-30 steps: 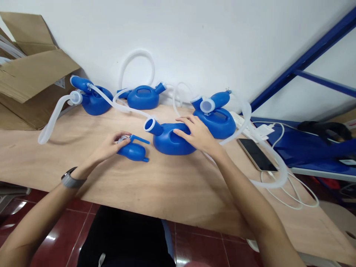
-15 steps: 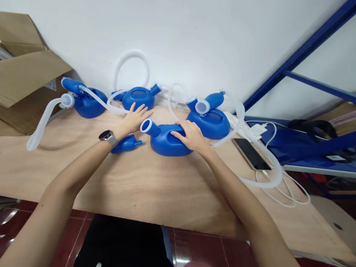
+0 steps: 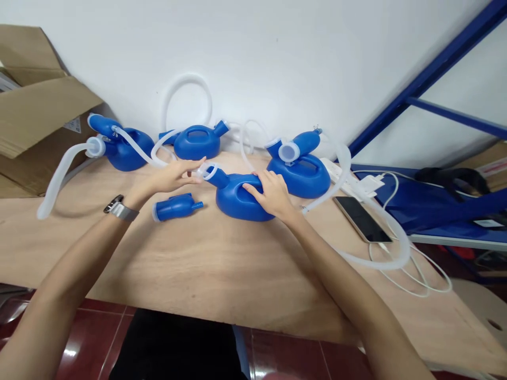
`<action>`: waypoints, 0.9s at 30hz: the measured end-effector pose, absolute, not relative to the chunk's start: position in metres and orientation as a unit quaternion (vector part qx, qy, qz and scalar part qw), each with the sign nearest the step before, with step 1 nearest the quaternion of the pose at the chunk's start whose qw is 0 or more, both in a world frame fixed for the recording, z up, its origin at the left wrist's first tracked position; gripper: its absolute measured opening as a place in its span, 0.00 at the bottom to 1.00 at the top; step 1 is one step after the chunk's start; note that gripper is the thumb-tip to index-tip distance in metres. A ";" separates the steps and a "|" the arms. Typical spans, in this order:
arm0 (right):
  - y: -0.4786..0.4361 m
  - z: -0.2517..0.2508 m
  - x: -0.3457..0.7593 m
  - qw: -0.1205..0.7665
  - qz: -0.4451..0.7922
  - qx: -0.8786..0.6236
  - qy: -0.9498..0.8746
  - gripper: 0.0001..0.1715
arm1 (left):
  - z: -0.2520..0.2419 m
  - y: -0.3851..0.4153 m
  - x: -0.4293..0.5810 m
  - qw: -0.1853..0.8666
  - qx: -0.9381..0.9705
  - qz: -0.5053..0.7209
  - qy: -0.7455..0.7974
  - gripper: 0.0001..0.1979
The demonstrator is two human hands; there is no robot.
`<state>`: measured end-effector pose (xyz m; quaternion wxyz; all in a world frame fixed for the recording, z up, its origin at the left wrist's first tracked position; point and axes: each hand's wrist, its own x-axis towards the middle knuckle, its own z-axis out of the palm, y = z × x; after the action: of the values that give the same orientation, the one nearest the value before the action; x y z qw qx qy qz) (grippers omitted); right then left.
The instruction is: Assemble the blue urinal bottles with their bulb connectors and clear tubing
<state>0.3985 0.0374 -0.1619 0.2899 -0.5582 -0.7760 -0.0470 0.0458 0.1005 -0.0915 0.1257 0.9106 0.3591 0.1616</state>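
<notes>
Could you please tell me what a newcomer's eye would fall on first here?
Probably the front blue jug at picture centre, gripped by the right hand, the left hand at its spout. Next, perhaps the pale hose arching before the white wall, then the open cardboard box at far left.

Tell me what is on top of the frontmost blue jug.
The right hand grips the frontmost blue jug from above. Whatever part of the top lies beneath that hand is covered and cannot be seen.
</notes>
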 end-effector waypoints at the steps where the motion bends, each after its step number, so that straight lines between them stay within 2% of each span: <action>1: 0.037 -0.162 0.397 0.293 -0.040 -0.559 -0.775 0.35 | -0.095 0.096 0.055 0.106 0.915 0.158 0.356 0.44; 6: 0.037 -0.163 0.395 0.310 0.000 -0.556 -0.771 0.32 | -0.121 0.084 0.088 -0.003 0.915 0.216 0.340 0.57; 12: 0.036 -0.163 0.395 0.313 0.025 -0.572 -0.757 0.31 | -0.159 0.089 0.098 -0.016 0.881 0.329 0.338 0.47; 19: 0.037 -0.157 0.394 0.293 0.045 -0.593 -0.749 0.30 | -0.168 0.080 0.106 0.012 0.870 0.331 0.364 0.45; 27: 0.037 -0.139 0.393 0.269 0.084 -0.589 -0.758 0.30 | -0.180 0.069 0.114 0.003 0.846 0.367 0.387 0.37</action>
<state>0.3926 0.0371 -0.1387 0.2688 -0.5886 -0.7578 0.0839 0.1144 0.0693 -0.1797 0.0031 0.8459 0.3871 0.3668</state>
